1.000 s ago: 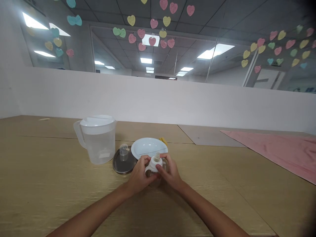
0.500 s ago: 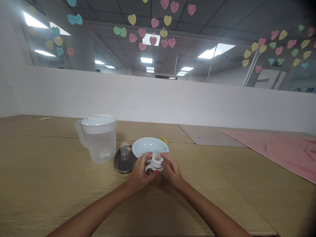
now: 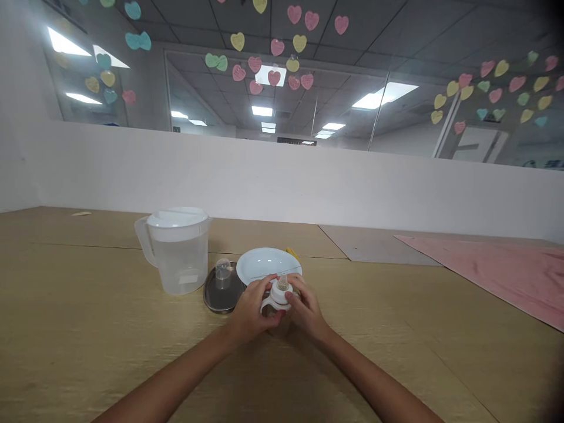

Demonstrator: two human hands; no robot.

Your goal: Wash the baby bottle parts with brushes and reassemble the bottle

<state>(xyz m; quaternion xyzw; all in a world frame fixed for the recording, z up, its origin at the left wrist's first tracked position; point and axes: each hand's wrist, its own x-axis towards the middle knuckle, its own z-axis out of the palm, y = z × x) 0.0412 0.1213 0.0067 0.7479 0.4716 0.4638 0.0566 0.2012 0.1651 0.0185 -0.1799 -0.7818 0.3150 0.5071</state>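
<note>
A baby bottle point(image 3: 281, 295) with a white collar, a clear teat and a white side handle stands upright between my two hands, over the near side of the white bowl. My left hand point(image 3: 255, 308) is closed around its left side, at the handle, with the thumb across the front. From the right, my right hand point(image 3: 306, 305) grips the collar with thumb and fingers. The lower part of the bottle is hard to make out. Just behind the hands sits the white bowl point(image 3: 267, 261). A clear cap point(image 3: 222, 271) rests on a round metal tray point(image 3: 222, 298) left of them.
A lidded clear pitcher point(image 3: 183, 258) with a left-side handle stands beyond the tray. Something yellow point(image 3: 292, 253) shows behind the bowl. A pink cloth point(image 3: 502, 270) covers the right of the wooden table point(image 3: 110, 329). A white wall point(image 3: 286, 182) closes the back.
Both hands keep hold of the bottle, and the grip looks almost the same, with only slight finger shifts. The whole view has moved slightly.
</note>
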